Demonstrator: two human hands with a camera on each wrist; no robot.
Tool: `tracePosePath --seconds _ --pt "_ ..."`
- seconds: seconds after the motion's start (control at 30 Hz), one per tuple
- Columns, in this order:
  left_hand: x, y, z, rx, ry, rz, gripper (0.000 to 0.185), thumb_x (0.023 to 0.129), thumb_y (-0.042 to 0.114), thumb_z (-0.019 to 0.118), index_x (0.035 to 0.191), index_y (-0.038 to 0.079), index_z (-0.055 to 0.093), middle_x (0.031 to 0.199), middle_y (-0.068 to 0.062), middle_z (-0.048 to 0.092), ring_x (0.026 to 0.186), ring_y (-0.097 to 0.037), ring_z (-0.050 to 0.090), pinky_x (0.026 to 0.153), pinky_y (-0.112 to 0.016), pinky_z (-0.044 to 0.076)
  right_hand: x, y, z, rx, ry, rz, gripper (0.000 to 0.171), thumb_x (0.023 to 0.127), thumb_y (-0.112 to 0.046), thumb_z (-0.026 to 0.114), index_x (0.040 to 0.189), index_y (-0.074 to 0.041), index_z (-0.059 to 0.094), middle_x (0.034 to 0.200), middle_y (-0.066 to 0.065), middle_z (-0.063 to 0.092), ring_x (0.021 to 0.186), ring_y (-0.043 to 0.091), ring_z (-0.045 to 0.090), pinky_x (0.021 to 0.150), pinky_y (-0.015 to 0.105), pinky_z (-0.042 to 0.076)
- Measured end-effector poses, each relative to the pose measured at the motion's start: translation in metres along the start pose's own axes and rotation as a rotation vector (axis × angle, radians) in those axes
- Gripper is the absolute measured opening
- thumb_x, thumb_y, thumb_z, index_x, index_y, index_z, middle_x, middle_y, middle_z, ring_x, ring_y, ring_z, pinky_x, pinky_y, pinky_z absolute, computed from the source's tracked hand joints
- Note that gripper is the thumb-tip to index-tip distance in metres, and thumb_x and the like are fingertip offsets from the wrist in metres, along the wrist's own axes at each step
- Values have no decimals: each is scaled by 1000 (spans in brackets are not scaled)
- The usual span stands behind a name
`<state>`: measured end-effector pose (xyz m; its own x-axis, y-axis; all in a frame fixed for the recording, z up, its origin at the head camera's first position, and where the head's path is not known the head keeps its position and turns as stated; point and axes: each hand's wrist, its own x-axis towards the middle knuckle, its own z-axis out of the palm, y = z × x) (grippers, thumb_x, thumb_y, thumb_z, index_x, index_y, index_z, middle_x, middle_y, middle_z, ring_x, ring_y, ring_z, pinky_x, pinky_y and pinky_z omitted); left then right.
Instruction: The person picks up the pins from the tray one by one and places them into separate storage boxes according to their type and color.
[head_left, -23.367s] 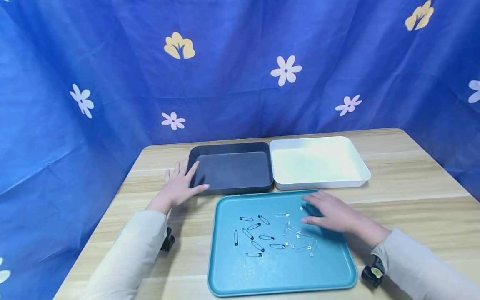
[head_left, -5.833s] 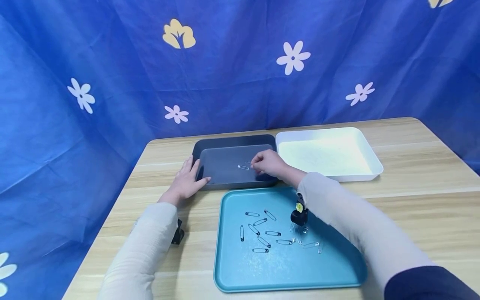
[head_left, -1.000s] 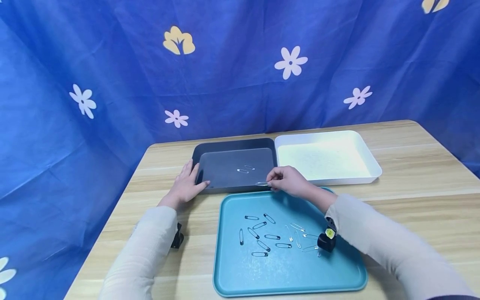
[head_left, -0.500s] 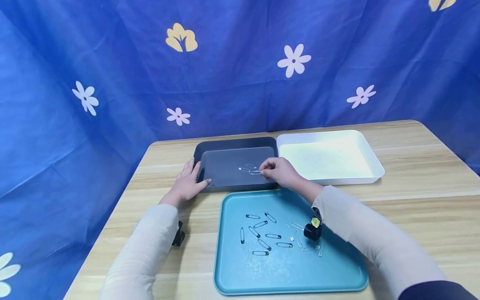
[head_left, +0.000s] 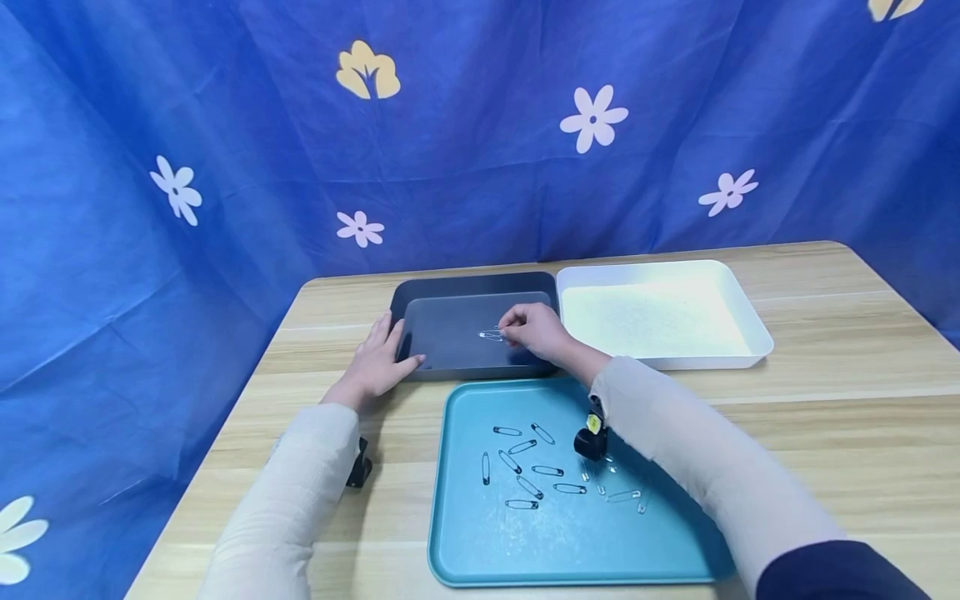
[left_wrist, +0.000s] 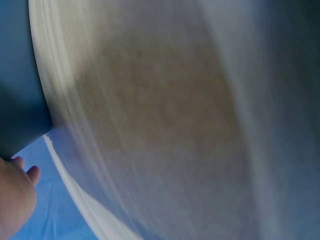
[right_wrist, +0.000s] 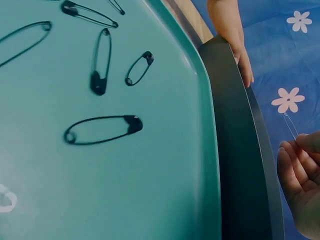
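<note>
Right hand, fingers curled, pinches a thin silver wire safety pin over the floor of the dark grey rectangular plastic tray. Left hand lies flat, fingers straight, against that tray's left rim. Black and silver safety pins lie scattered on the teal rectangular tray.

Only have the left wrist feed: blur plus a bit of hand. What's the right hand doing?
Observer: The right hand pinches a silver safety pin over the dark grey tray.
Operator: And the left hand?
Observer: The left hand rests on that tray's left edge, fingers straight.
Operator: Any pins elsewhere?
Observer: Black safety pins lie loose on the teal tray, with a few silver ones beside them.
</note>
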<state>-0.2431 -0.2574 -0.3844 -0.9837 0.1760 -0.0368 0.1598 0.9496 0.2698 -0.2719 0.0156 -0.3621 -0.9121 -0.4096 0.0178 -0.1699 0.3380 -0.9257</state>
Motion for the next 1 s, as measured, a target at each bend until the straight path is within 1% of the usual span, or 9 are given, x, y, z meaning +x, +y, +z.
tracePosePath --seconds 0.2,0.3,0.4,0.43,0.53,0.63,0.67,0.7,1.0 --pt "-1 -1 1 10 5 0 81 82 54 40 138 1 12 142 -18 -5 128 -34 -3 96 -55 10 11 -1 7 -72 -26 12 12 83 -3 54 88 6 61 82 18 61 69 23 59 64 32 49" --pt "-1 -2 1 15 9 3 81 83 54 40 137 0 13 142 -19 -4 127 -35 -2 95 -55 10 17 1 10 -87 -28 30 11 83 -2 54 87 6 62 81 17 61 68 22 59 63 31 49" --pt "-1 -1 0 12 10 4 80 83 52 41 137 0 13 142 -18 -4 127 -35 -2 96 -55 9 23 3 12 -102 -17 47 9 82 0 54 82 3 62 76 14 61 65 20 59 61 28 49" --pt "-1 -1 0 11 8 5 80 83 52 41 137 0 12 142 -18 -5 127 -35 -2 96 -55 9 25 6 12 -98 -17 25 9 81 0 55 79 2 63 72 12 61 62 18 58 58 27 48" --pt "-1 0 0 8 5 2 81 83 52 41 137 1 12 142 -18 -5 127 -35 -2 96 -55 9 29 8 14 -112 -13 44 10 81 0 55 75 0 63 67 9 60 60 17 58 56 25 48" --pt "-1 0 0 8 4 3 81 83 53 41 137 1 12 142 -18 -5 127 -35 -2 95 -56 9 31 10 15 -142 -16 67 11 81 -1 55 75 -1 64 67 8 61 61 17 58 56 25 47" --pt "-1 0 0 7 6 3 81 83 52 42 137 1 12 142 -18 -4 127 -35 -2 95 -56 10 30 8 16 -162 -18 99 11 82 -1 55 77 -1 65 69 8 62 63 17 58 58 25 47" --pt "-1 0 0 8 7 3 81 83 52 42 137 1 13 142 -18 -4 127 -35 -2 95 -56 10 30 9 16 -176 -20 104 11 81 -2 55 78 -1 65 70 7 62 63 17 58 58 25 47" --pt "-1 -1 0 4 4 -1 80 83 51 42 138 1 12 142 -17 -6 128 -33 -4 95 -56 9 34 14 20 -249 -55 99 13 82 -2 54 76 -1 66 69 6 62 60 14 55 52 22 44"
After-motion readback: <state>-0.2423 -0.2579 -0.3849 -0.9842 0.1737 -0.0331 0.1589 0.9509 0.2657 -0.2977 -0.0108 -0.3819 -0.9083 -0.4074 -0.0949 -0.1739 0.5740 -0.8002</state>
